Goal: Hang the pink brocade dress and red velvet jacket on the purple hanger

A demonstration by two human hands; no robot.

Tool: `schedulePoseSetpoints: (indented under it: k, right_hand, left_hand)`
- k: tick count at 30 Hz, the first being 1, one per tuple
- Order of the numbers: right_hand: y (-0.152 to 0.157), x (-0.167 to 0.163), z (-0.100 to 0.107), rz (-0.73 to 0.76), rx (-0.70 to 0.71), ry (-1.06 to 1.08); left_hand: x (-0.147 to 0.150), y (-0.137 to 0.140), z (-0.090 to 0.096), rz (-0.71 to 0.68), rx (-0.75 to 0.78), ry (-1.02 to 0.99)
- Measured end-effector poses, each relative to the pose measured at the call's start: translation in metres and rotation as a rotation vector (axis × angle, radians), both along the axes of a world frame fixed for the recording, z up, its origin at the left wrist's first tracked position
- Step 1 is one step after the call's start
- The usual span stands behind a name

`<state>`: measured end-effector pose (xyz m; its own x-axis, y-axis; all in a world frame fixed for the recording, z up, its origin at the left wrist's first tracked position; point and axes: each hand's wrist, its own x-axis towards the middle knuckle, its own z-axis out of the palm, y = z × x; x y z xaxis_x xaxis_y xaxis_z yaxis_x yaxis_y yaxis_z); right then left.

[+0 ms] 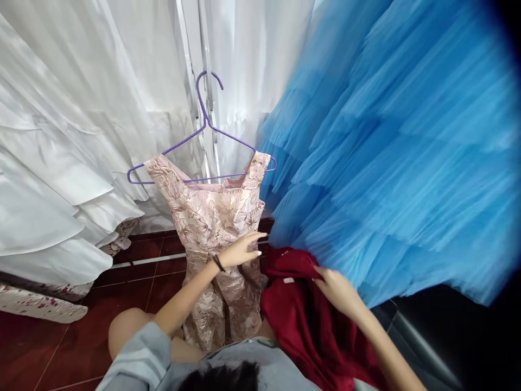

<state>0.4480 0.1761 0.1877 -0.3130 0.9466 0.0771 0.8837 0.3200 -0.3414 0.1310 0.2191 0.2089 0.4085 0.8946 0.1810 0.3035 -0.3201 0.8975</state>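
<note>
A pale pink brocade dress (220, 217) hangs by its shoulder straps on a purple hanger (184, 142), its skirt reaching down to my lap. Over the front of it my left hand (240, 252) is stretched out, fingers apart, holding nothing. To the right, my right hand (334, 289) pinches the upper edge of a dark red garment (291, 304), which drapes down beside my leg. A small white label shows inside the red cloth near its top.
White layered gowns (57, 179) hang on the left and behind the hanger. A blue tulle gown (391, 157) fills the right side. Below lies a dark red tiled floor (134, 296), crossed by a white rail (148, 260). A metal upright (207, 49) stands behind the hanger.
</note>
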Motion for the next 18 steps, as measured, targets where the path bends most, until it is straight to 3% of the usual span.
schedulePoseSetpoints:
  k: [3,5,8,10,12,14,16,18]
  right_hand:
    - [0.017,-0.035,0.091,0.215,0.171,-0.104]
    - [0.025,-0.054,0.135,0.274,0.351,-0.148]
    - [0.037,-0.071,0.177,0.261,0.572,-0.161]
    - [0.044,-0.078,0.194,0.208,0.6,-0.143]
    - [0.051,-0.084,0.205,0.19,0.503,-0.108]
    - [0.061,-0.088,0.212,0.299,0.264,-0.067]
    - [0.075,-0.09,0.216,0.522,-0.087,-0.04]
    - [0.091,-0.091,0.218,0.69,-0.374,0.026]
  left_hand:
    - [0.023,0.017,0.016,-0.168,-0.041,0.011]
    - [0.023,0.023,0.031,-0.213,-0.054,-0.021]
    - [0.005,0.018,0.062,-0.084,0.031,-0.022]
    - [-0.013,0.006,0.092,0.095,0.184,0.1]
    - [-0.033,-0.011,0.128,0.278,0.382,0.267]
    - [-0.05,-0.027,0.161,0.407,0.551,0.425]
    - [-0.063,-0.04,0.188,0.403,0.634,0.533]
    - [-0.073,-0.046,0.205,0.308,0.65,0.56]
